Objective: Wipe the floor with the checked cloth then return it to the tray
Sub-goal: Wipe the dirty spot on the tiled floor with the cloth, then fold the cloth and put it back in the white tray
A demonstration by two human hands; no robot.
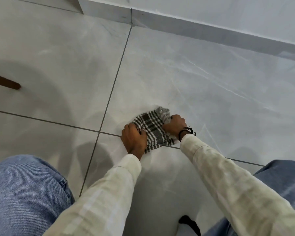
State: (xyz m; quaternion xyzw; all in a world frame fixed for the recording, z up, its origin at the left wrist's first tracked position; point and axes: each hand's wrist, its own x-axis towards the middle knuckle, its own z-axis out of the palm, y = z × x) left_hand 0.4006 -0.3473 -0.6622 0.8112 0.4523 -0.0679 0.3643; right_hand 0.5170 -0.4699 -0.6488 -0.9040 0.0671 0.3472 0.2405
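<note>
Grey tiled floor (177, 74) with dark grout lines, white skirting board (211, 31) along the far wall. Checked cloth (152, 129) bunched on the floor near a grout crossing. Left hand (134, 139) clamped on the cloth's left edge, right hand (174, 126) fisted on its right edge, both pressing down. Cream sleeves, blue-jeaned knees at either side. Brown furniture leg (5, 83) at left.

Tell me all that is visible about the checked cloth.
The checked cloth is woven fabric, white with dark grey-black checks. It lies bunched and wrinkled on the grey tiled floor, over a grout line. The left hand grips its left edge, the right hand its right edge. One striped corner sticks out at the far side.
</note>
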